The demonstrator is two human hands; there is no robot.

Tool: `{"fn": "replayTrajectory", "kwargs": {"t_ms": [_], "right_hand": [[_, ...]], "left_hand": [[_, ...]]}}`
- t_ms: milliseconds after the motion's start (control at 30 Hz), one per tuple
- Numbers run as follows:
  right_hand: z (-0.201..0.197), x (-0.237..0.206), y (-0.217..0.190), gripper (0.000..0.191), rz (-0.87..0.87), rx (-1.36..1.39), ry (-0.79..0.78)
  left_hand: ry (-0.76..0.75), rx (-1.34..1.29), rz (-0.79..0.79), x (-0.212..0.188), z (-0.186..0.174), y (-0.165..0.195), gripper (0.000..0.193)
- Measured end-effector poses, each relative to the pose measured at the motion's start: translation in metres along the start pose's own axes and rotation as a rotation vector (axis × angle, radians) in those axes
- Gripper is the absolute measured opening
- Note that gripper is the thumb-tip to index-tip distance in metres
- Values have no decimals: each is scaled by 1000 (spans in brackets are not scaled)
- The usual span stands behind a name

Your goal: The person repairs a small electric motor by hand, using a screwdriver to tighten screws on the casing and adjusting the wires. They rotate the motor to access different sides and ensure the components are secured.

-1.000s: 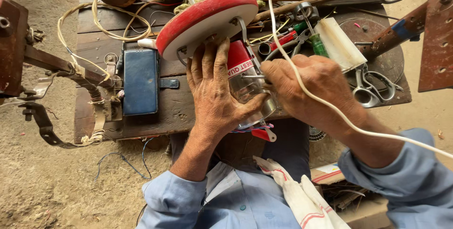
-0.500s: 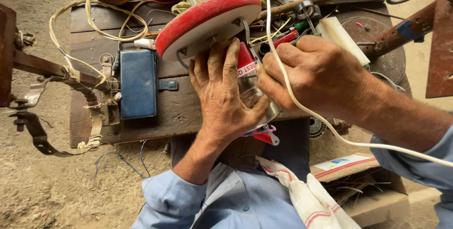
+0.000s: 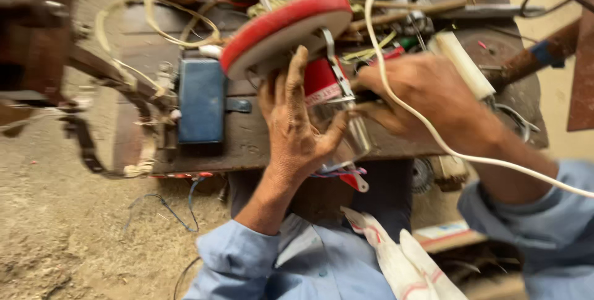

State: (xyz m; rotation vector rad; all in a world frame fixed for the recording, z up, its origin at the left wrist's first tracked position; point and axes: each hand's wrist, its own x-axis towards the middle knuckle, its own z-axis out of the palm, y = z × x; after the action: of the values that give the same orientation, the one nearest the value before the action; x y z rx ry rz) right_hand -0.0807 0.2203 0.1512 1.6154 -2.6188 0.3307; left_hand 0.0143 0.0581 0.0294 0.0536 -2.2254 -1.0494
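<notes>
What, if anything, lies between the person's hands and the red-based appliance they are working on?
Nothing visible does. The left hand lies directly against the red-based appliance, and the right hand reaches its side; only a white cord drapes over that hand.

The disc [image 3: 281, 31] is bright red across its face, with a pale off-white rim beneath. Under it the body [image 3: 322, 80] carries a red band with white markings, and below that a clear, greyish shell. The cord [image 3: 396, 90] is white, running over the right hand [image 3: 427, 99]. The left hand [image 3: 294, 130] is smudged dark with grime. The box [image 3: 201, 101] is deep blue. The bench [image 3: 247, 139] is dark, weathered brown. Both sleeves [image 3: 247, 263] are light blue. The cloth [image 3: 402, 269] is white with thin red stripes. The ground [image 3: 62, 232] is dusty grey-tan. The loose wires [image 3: 154, 12] at the back are yellowish cream.
</notes>
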Motion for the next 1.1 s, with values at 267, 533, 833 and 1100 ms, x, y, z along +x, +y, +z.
{"fn": "replayTrajectory", "kwargs": {"t_ms": [267, 533, 833, 1100], "right_hand": [[116, -89, 48, 31, 505, 45, 515], [158, -136, 31, 35, 648, 181, 612], [158, -140, -27, 56, 626, 892, 652], [163, -138, -16, 51, 660, 1107, 626]], "left_hand": [[130, -129, 56, -6, 1, -11, 93], [102, 35, 141, 8, -6, -40, 55], [-107, -706, -213, 38, -14, -81, 50], [63, -256, -52, 62, -17, -77, 33]]}}
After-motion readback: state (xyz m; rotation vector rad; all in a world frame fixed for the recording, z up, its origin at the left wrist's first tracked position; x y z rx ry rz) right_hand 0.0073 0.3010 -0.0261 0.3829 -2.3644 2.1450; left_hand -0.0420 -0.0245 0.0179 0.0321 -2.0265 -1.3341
